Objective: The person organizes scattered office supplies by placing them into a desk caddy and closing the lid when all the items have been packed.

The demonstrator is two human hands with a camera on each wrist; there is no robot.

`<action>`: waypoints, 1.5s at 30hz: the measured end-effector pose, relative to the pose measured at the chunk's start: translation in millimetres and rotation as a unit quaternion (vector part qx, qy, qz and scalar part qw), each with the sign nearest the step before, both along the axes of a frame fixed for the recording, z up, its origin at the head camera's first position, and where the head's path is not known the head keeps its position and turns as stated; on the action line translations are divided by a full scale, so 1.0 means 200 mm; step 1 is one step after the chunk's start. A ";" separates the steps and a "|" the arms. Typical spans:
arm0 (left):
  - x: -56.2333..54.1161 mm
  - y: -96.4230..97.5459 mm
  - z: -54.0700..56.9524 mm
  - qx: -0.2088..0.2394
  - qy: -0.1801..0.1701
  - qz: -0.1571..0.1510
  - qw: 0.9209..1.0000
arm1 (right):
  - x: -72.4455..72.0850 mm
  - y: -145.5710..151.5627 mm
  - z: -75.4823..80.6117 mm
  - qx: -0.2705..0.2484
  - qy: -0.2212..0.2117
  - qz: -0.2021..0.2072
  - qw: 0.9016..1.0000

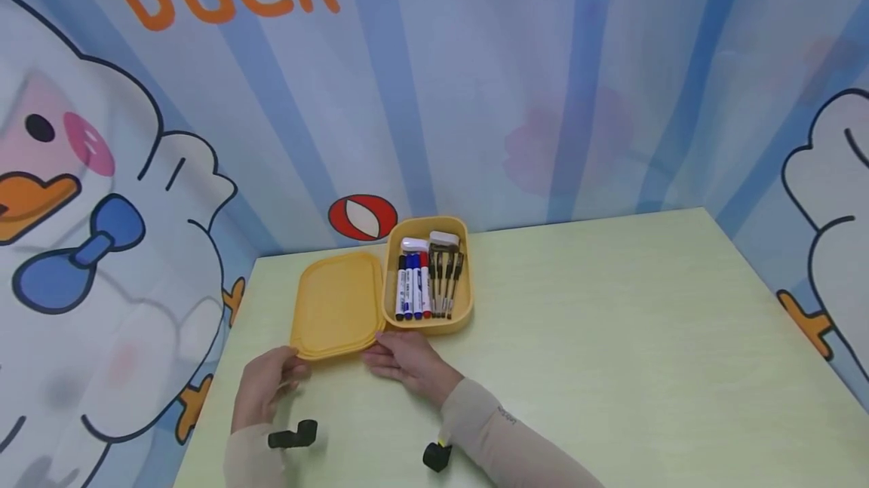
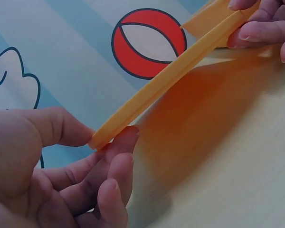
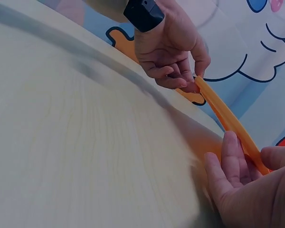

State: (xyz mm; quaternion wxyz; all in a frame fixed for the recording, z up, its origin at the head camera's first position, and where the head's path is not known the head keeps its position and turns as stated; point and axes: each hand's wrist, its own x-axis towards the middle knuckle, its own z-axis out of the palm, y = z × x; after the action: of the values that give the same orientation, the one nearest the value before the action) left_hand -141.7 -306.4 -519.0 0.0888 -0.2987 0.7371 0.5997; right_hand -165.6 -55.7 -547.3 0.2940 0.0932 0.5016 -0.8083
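Note:
A yellow lid (image 1: 337, 305) with rounded corners is held by its near edge, one hand at each near corner. My left hand (image 1: 267, 381) pinches the left corner between thumb and fingers. At the right corner, my right hand (image 1: 411, 364) pinches the rim, thumb on top and fingers beneath. In the left wrist view the lid's edge (image 2: 166, 80) is raised off the table and casts an orange shadow. Right of the lid stands a yellow box (image 1: 462, 314), uncovered, holding several markers (image 1: 409, 288), several black-capped pens (image 1: 444, 284) and two white-topped erasers or similar blocks (image 1: 444, 238).
The pale wooden table (image 1: 611, 337) stretches far to the right of the box. Behind it hangs a blue striped cloth backdrop (image 1: 475, 81) with printed ducks and a red ball (image 1: 363, 217). Black wrist cameras (image 1: 293, 434) sit on both sleeves.

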 end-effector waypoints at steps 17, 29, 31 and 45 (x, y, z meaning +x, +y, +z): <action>0.07 0.02 0.11 -0.020 0.025 0.072 0.997 | 0.03 0.00 0.14 0.009 0.048 0.050 0.998; 0.09 0.10 0.23 -0.054 0.069 0.073 0.993 | 0.03 0.07 0.25 0.006 0.071 0.058 0.996; 0.09 0.12 0.24 -0.055 0.083 0.065 0.993 | 0.03 0.10 0.26 0.005 0.077 0.052 0.996; 0.01 0.38 0.25 0.003 0.128 -0.002 0.992 | 0.00 0.37 0.32 0.026 0.126 -0.013 0.992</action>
State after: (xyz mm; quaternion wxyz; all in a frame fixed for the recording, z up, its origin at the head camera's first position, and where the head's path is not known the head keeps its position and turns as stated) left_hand -140.3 -231.3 -469.2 -0.0042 -0.2173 0.7410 0.6354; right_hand -165.4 17.4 -483.9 0.2152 0.0050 0.5542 -0.8041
